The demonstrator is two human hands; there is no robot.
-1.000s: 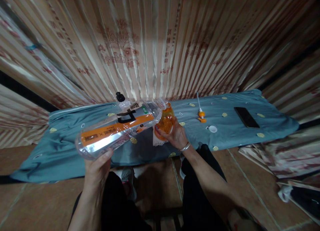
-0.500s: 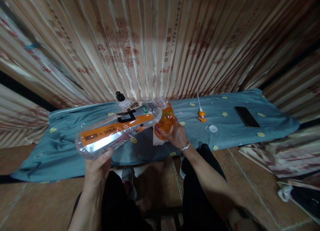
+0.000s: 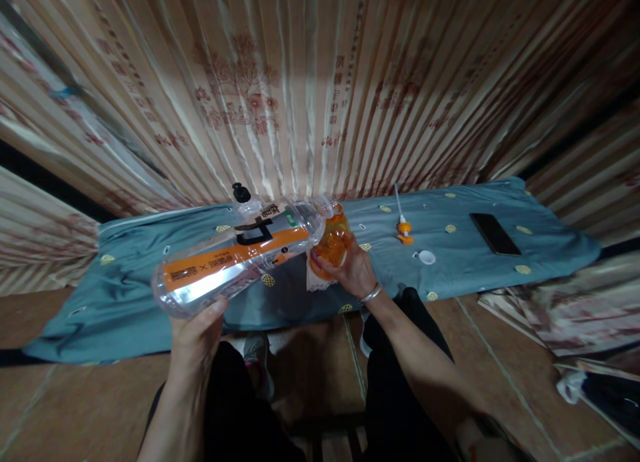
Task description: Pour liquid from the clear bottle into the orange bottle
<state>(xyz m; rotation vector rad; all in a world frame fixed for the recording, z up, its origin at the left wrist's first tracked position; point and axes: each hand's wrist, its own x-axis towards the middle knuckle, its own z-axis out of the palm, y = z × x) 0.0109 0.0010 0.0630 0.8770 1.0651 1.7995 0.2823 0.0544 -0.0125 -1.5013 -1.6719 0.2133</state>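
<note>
A large clear plastic bottle (image 3: 240, 255) with an orange and silver label lies tilted in my left hand (image 3: 200, 325), which is closed round its base end. Its neck points right and meets the mouth of an orange see-through bottle (image 3: 331, 249). My right hand (image 3: 354, 269), with a bracelet at the wrist, is wrapped round that orange bottle and tilts it slightly. Under the orange bottle shows a whitish cloth or tissue (image 3: 320, 283). To the right lie an orange pump top (image 3: 404, 230) with a thin tube and a small white cap (image 3: 427, 257).
A blue-green patterned cloth (image 3: 125, 302) covers the long bench. Behind the large bottle stands a clear bottle with a black pump top (image 3: 241, 193). A black phone (image 3: 495, 234) lies at the right. Pleated curtains (image 3: 300, 82) hang along the back.
</note>
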